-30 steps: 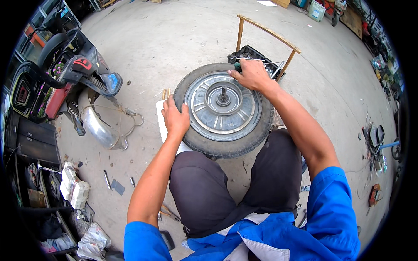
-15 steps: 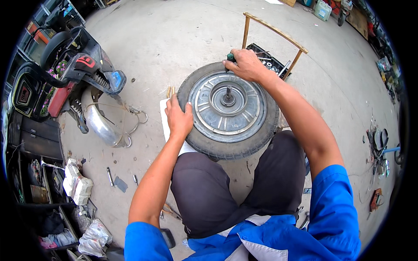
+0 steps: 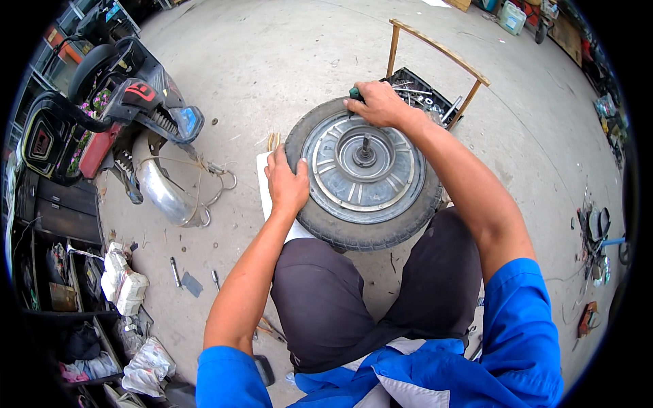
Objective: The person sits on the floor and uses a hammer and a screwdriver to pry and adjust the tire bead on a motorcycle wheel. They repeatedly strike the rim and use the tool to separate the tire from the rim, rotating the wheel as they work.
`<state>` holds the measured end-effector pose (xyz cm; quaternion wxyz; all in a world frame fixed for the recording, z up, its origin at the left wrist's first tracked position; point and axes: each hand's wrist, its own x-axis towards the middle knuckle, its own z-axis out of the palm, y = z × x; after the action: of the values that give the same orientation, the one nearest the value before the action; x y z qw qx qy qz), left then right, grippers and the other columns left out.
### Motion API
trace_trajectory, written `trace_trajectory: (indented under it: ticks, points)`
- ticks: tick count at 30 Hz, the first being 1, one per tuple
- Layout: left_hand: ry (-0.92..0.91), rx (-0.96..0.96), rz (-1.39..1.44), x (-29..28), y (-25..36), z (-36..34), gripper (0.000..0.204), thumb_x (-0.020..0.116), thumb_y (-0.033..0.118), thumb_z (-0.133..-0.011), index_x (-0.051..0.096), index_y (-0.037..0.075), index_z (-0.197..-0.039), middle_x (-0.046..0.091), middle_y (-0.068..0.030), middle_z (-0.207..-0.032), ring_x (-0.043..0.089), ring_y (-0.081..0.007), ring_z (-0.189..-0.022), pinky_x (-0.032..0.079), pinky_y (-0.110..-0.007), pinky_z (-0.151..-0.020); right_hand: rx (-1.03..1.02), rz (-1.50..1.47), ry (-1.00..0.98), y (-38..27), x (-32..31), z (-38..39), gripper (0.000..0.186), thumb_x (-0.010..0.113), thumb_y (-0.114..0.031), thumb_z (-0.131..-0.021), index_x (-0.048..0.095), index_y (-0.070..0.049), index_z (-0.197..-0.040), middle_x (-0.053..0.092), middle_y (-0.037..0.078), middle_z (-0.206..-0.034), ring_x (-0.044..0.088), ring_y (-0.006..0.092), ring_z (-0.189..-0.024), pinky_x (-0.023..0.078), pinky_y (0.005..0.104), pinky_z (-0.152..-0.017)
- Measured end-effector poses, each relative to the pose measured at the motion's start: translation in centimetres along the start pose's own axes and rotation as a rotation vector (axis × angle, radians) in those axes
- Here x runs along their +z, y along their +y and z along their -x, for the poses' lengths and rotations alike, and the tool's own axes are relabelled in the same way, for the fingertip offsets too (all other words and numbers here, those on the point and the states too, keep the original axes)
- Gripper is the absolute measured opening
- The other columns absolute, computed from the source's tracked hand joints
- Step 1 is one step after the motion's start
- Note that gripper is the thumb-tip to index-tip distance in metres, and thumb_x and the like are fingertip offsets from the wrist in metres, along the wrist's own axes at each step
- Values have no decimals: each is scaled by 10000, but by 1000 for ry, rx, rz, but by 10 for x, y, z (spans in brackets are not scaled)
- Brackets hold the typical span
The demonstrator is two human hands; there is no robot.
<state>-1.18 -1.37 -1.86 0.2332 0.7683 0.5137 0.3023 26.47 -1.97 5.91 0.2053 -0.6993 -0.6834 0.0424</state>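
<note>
A wheel with a grey metal hub (image 3: pixel 360 187) and a black tire (image 3: pixel 367 234) lies flat in front of my knees, an axle standing up at its centre. My left hand (image 3: pixel 286 183) grips the tire's left side. My right hand (image 3: pixel 377 105) is closed on a green-handled tool (image 3: pixel 355 93) at the far edge of the rim; the tool's working tip is mostly hidden. A white board (image 3: pixel 267 190) shows under the wheel's left side.
A black crate of metal tools (image 3: pixel 442 102) sits under a wooden frame (image 3: pixel 439 47) beyond the wheel. Scooter parts (image 3: pixel 136 102) and a curved silver fender (image 3: pixel 170 190) are at left. Shelves with bags (image 3: pixel 61 299) stand lower left; scattered parts (image 3: pixel 595 231) lie at right.
My right hand with the tool has moved leftward along the far rim, and the tool has changed angle. My left hand stays on the tire. The whole view has shifted slightly.
</note>
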Motion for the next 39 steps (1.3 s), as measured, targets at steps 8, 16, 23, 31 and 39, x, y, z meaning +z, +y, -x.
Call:
trace_trajectory:
  ticks: [8,16,23,31,39]
  points:
    - [5,4,4,0,0,0,647,635,218,-906,408,-53,-1448,464,-272,-1399,451,-453,-1273,365,-480,-1099,-178,49,-8,10,3,-6,420,626,-416,-925,669,-4,-993,693,231,-960,644,400,-994,463,501,-924]
    - [15,3,-5,0,2,0,624,629,242,-918,433,-61,-1426,493,-274,-1370,469,-430,-1270,365,-452,-1104,-353,47,-41,21,-3,-16,367,636,-394,-919,676,-36,-991,691,223,-942,623,383,-1026,448,480,-955]
    - [17,0,-16,-1,2,1,621,629,241,-920,434,-60,-1427,491,-274,-1376,473,-431,-1263,370,-456,-1099,-129,138,-249,-3,-15,-24,408,673,-389,-901,675,1,-1022,694,258,-992,645,416,-1021,493,494,-896]
    - [16,9,-12,1,2,0,621,635,242,-921,435,-58,-1426,493,-270,-1367,473,-430,-1263,372,-455,-1097,-60,124,-215,0,-16,-18,442,632,-407,-938,675,16,-1057,704,253,-969,664,432,-985,514,494,-876]
    - [17,0,-10,-1,3,1,624,635,243,-920,432,-55,-1429,494,-264,-1367,470,-428,-1269,370,-456,-1100,-69,161,-195,-6,-15,-3,531,496,-476,-1013,673,25,-1022,710,256,-951,679,424,-936,521,504,-836]
